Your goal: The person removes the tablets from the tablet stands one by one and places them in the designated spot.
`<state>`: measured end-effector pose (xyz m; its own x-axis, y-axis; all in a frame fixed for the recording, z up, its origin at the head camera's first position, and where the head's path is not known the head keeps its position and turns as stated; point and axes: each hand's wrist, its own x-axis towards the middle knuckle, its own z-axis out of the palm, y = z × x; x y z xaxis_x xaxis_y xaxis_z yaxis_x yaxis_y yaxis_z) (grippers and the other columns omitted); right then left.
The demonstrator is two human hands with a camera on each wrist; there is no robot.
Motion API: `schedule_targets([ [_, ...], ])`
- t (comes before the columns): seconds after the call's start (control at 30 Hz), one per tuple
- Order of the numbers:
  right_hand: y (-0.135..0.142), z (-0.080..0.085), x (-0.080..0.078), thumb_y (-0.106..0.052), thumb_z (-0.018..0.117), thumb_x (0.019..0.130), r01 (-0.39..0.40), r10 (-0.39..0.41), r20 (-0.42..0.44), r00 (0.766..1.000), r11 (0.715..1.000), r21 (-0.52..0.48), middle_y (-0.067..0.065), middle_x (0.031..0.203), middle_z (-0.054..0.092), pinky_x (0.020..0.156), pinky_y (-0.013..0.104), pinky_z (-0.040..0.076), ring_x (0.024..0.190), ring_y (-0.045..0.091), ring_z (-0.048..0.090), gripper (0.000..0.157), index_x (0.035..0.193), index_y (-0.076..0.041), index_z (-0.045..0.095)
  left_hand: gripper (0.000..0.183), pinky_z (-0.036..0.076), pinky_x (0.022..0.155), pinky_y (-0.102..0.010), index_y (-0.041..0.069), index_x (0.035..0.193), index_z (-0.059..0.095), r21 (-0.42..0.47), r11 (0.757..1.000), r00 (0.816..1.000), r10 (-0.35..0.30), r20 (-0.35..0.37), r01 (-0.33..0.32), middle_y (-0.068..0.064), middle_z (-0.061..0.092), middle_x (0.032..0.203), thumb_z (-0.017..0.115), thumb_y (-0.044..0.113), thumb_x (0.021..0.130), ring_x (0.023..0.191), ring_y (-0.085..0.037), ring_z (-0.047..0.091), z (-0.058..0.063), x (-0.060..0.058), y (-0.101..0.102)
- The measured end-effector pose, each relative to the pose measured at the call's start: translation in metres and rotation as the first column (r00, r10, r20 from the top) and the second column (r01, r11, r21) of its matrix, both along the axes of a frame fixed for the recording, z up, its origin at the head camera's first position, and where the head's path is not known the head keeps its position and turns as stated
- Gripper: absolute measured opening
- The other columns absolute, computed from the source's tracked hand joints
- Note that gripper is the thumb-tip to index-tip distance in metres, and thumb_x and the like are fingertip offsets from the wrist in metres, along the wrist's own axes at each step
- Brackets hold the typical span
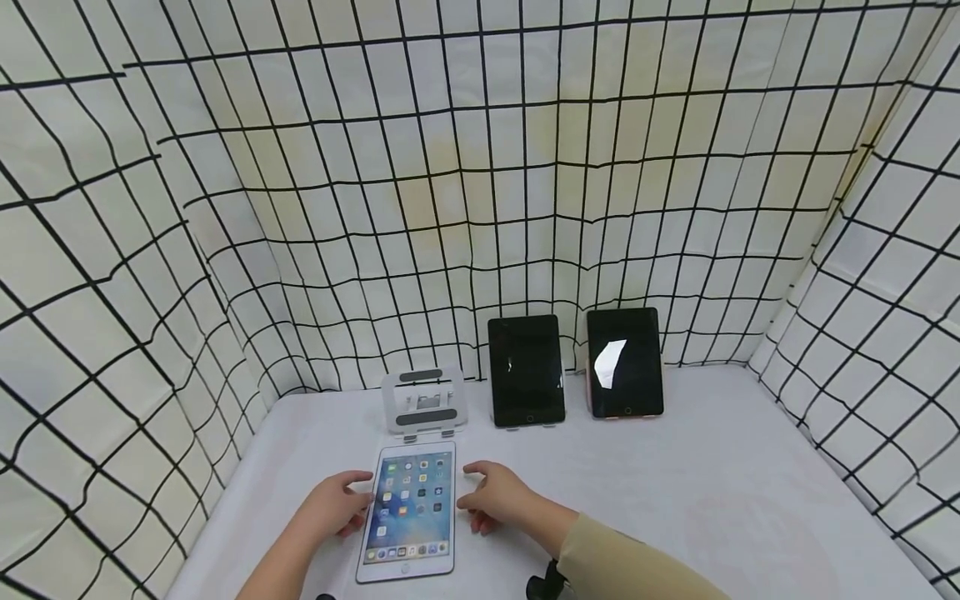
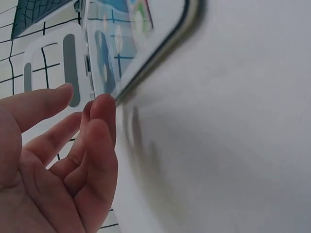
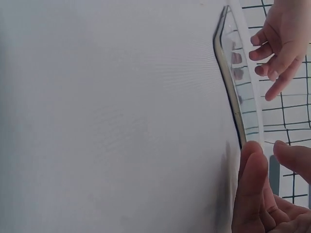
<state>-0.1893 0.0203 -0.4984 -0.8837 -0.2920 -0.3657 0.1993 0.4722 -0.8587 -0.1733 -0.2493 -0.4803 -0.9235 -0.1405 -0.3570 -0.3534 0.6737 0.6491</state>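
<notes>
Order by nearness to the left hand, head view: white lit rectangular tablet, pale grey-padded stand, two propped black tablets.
1. White lit tablet: right of the left hand.
2. Pale grey-padded stand: beyond that tablet.
3. Left black tablet: right of stand.
4. Right black tablet: farthest right.

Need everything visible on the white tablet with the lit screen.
The white tablet lies face up on the white table, apparently flat, long side pointing away from the person. Its glossy screen shows app icons over blue wallpaper; a white bezel frames it, with a round home button at the near end. The rim looks metallic. The stand is just beyond it. The left hand and right hand flank it, fingertips at its long edges; firm contact is unclear.
</notes>
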Motion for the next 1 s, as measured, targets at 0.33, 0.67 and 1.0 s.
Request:
schedule_targets([
  [0.33, 0.022, 0.005, -0.007, -0.019, 0.08, 0.085, 0.063, -0.066, -0.081, 0.995, 0.997, -0.037, 0.006, 0.083, 0.062, 0.061, 0.032, 0.056, 0.065, 0.021, 0.065, 0.059, 0.138, -0.012, 0.056, 0.045, 0.05, 0.056, -0.031, 0.003, 0.136, 0.056, 0.044, 0.999, 0.997, -0.014, -0.075, 0.017, -0.008, 0.061, 0.088, 0.064, 0.022, 0.096, 0.065, -0.018, 0.06, 0.004, -0.001, 0.027],
  [0.67, 0.048, 0.012, -0.014, -0.018, 0.077, 0.087, 0.106, -0.114, -0.102, 0.988, 0.99, -0.088, 0.006, 0.086, 0.066, 0.066, 0.033, 0.057, 0.071, 0.022, 0.067, 0.058, 0.14, -0.011, 0.054, 0.046, 0.051, 0.058, -0.032, 0.007, 0.138, 0.055, 0.055, 0.998, 0.987, -0.014, -0.158, 0.023, -0.008, 0.06, 0.087, 0.064, 0.024, 0.096, 0.066, -0.019, 0.061, 0.008, -0.008, 0.055],
  [1.0, 0.085, 0.016, -0.016, -0.016, 0.075, 0.089, 0.098, -0.111, -0.113, 0.987, 0.989, -0.111, 0.007, 0.09, 0.067, 0.068, 0.034, 0.058, 0.077, 0.024, 0.068, 0.059, 0.144, -0.01, 0.05, 0.045, 0.05, 0.053, -0.034, 0.01, 0.138, 0.057, 0.128, 0.99, 0.984, -0.036, -0.172, 0.059, -0.007, 0.063, 0.088, 0.064, 0.022, 0.095, 0.063, -0.022, 0.061, 0.008, -0.015, 0.078],
])
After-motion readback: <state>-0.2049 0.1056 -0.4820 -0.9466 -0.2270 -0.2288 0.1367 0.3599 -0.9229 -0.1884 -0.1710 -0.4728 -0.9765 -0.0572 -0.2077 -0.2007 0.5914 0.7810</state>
